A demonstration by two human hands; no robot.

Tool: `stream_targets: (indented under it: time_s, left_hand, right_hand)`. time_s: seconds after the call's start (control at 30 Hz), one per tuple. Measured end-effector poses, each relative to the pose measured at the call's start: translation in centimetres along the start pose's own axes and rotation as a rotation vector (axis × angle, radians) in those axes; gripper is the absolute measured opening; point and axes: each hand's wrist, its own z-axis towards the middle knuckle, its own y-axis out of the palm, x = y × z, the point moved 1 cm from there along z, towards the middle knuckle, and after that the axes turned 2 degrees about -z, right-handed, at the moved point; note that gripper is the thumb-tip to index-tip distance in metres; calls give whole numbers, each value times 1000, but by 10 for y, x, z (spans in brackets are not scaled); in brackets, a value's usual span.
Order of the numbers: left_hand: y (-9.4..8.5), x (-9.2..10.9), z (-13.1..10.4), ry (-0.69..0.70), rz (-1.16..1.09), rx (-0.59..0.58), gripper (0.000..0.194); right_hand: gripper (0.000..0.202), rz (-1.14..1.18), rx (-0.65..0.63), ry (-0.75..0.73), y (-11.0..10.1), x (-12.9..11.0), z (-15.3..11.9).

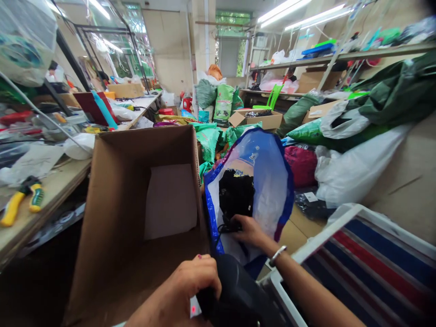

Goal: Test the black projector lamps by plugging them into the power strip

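Yellow-handled pliers (36, 198) lie on the tabletop (57, 193) at far left, whose near edge is cut off by the frame. Next stands a cardboard box (114, 204), its mouth towards the viewer, with a pale panel (172, 200) inside; the lower part sinks into shadow. The left hand (190, 284) curls its fingers against a dark rounded form (240, 284), which is hard to identify; whether it grips this form cannot be told from here. A red light (193, 309) glows beneath, its source mostly hidden. Right of the box, a blue-rimmed bag (270, 181) gapes, and within it sits the black bundle (236, 193), matt and rough-edged, its separate pieces indistinguishable. At the bundle's lower edge, the right hand (250, 234) is nearly closed, bent fingers pinching thin black strands (225, 225); the fingertips are partly obscured. A metal bangle (277, 255) circles that wrist. Striped fabric (378, 263) runs out of view at far right.
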Motion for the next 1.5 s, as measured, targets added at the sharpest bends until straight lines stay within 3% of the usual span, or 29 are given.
stream_targets:
  time_s: [0.13, 0.3, 0.43, 0.6, 0.73, 0.9, 1.07, 1.2, 1.3, 1.43, 1.5]
  left_hand:
    - [5, 2, 1, -57, 8, -17, 24]
    - [6, 2, 3, -188, 37, 41, 20]
    - [16, -20, 21, -210, 41, 84, 20]
    - [26, -41, 37, -417, 36, -55, 19]
    - [22, -45, 30, -494, 63, -143, 21]
    - [17, -48, 29, -476, 16, -27, 20]
    - [6, -44, 36, -505, -130, 93, 17]
    - [-5, -39, 32, -531, -179, 67, 16]
    - [-9, -33, 26, -567, -78, 42, 15]
    - [-11, -24, 22, -569, 71, 46, 13]
    - [-10, -23, 21, -550, 66, 53, 13]
  right_hand:
    - [20, -135, -4, -38, 17, 12, -9]
    - [23, -174, 92, -44, -2, 17, -2]
    - [20, -99, 188, -3, -14, 20, 1]
    - [26, 134, 321, 25, -26, 32, 9]
    - [34, 330, 362, 39, -32, 28, 13]
    - [42, 445, 308, 47, -23, 20, 11]
    - [41, 393, 370, 65, -30, 38, 13]
    - [38, 252, 453, 73, -54, 49, 19]
    - [27, 133, 299, 47, -72, 47, 21]
    - [16, -8, -148, 18, -83, 29, 10]
    - [22, -76, -277, 12, -83, 14, 2]
